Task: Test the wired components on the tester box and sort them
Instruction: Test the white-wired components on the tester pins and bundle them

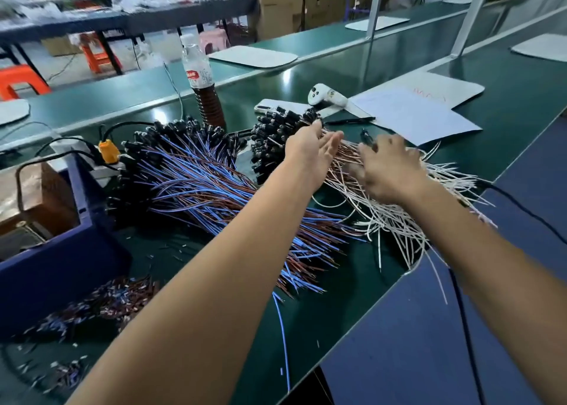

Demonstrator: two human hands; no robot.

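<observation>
Glossy green table (pixel 399 67) surface, smooth, catching glare. Plastic-sheathed blue and brown wires (pixel 196 183); white wires (pixel 395 220) likewise, matt. Black plastic component heads (pixel 276 137), slightly shiny. Clear plastic bottle (pixel 201 79), ribbed, with printed paper label. White paper sheets (pixel 420 113), matt. Glossy white plastic controller (pixel 325 94). Matt dark blue bin (pixel 58 260). Orange plastic plug (pixel 109 151).

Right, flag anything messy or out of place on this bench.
Small cut wire scraps lie scattered across the green mat beside the blue box. Some white wires and one blue wire stick out past the mat's front edge.
</observation>
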